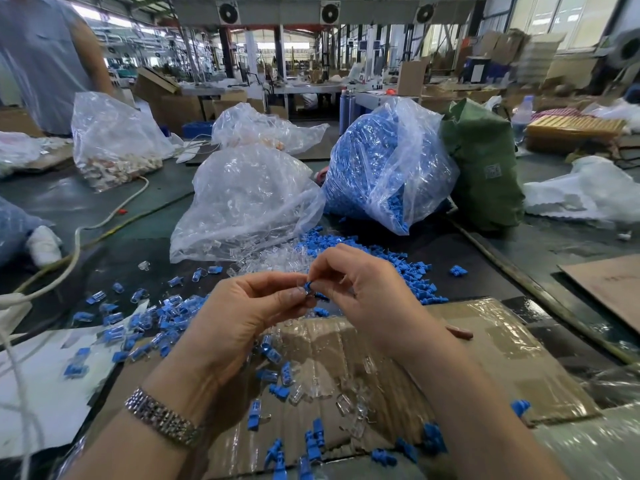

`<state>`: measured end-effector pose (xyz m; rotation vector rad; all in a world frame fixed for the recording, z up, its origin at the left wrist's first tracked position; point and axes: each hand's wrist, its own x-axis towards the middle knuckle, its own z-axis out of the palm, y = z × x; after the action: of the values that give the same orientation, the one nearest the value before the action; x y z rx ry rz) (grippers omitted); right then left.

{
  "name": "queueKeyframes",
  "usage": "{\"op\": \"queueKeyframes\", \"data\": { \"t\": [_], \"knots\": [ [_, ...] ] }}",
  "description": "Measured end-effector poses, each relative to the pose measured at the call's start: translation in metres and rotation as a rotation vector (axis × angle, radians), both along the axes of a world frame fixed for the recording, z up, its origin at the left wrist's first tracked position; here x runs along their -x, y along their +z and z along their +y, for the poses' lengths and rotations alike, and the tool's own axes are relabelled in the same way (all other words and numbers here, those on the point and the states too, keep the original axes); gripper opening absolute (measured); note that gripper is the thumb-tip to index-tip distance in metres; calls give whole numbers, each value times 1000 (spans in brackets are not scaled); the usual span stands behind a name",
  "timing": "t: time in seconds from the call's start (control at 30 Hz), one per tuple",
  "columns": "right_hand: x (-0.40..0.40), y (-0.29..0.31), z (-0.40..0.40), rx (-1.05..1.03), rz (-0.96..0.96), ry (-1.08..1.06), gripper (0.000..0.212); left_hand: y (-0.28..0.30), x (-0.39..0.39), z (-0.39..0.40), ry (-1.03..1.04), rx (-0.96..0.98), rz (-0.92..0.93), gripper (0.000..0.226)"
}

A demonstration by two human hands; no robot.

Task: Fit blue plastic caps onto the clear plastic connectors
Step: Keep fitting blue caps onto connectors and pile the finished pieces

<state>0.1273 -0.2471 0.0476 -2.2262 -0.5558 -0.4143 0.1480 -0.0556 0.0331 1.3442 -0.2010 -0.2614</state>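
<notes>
My left hand point(242, 310) and my right hand point(360, 289) meet above the table, fingertips together. Between them sits a small blue cap point(308, 288) with a clear connector, pinched from both sides; the clear part is mostly hidden by my fingers. Loose blue caps point(412, 275) and clear connectors point(277, 259) lie in a heap just beyond my hands. Several connectors with blue caps on them point(145, 323) are scattered to the left. More caps and clear connectors point(349, 403) lie on the taped cardboard point(485, 358) under my wrists.
A clear bag of connectors point(249, 199) and a bag full of blue caps point(384, 168) stand behind the heap. A green sack point(485, 168) is at the right, a white cable point(76, 244) at the left. Another person point(45, 64) stands far left.
</notes>
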Motion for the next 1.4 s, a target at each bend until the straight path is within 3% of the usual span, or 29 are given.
{"op": "queueKeyframes", "data": {
  "t": [0.07, 0.13, 0.3, 0.37, 0.5, 0.63, 0.83, 1.03, 1.4],
  "knots": [
    [1, 2, -1, -48, 58, -21, 7, 0, 0, 0, -8, 15, 3, 23],
    [2, 3, -7, -15, 130, -119, 21, 0, 0, 0, -11, 58, 26, 23],
    [6, -1, -25, 627, 498, -516, 60, -2, -3, 2, 27, 156, 77, 25],
    [6, -5, -26, 730, 563, -536, 48, -3, -6, 4, 33, 175, 100, 23],
    [5, -3, -22, 735, 501, -507, 40, -6, -9, 5, 21, 201, 129, 21],
    [8, 3, -23, 569, 529, -427, 27, -5, -7, 4, 19, 217, 117, 22],
    [18, 19, -23, 259, 615, -154, 38, 1, -3, 2, 72, 137, 9, 24],
    [24, 27, -15, 69, 719, -5, 32, 6, 1, 0, 68, 24, -77, 28],
    [23, 22, -17, 0, 733, 32, 36, 4, 10, -8, 114, -133, -273, 21]
  ]
}}
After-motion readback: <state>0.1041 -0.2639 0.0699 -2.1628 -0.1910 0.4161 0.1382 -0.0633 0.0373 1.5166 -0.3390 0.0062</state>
